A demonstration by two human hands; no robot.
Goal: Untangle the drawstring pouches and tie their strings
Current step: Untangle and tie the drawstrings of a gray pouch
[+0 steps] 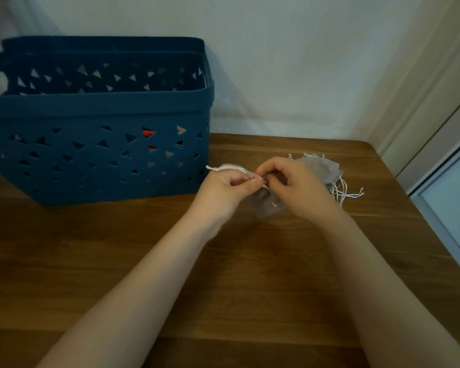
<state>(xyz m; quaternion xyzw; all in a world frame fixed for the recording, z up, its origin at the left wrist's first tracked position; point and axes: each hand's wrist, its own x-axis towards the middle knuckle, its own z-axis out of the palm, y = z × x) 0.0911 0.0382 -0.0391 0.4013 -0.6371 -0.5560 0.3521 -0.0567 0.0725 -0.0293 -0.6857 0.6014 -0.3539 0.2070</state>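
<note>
A blue perforated basket (96, 144) stands on the wooden table (223, 274), just left of the hands. The left hand (223, 189) pinches a white drawstring (231, 169), whose free end trails leftward. Between the hands hangs a grey pouch (267, 204). The right hand (295, 187), fingers curled, grips the pouch top. Beyond it, to the right, lies a pile of pouches (327, 168) with loose strings (348, 192).
</note>
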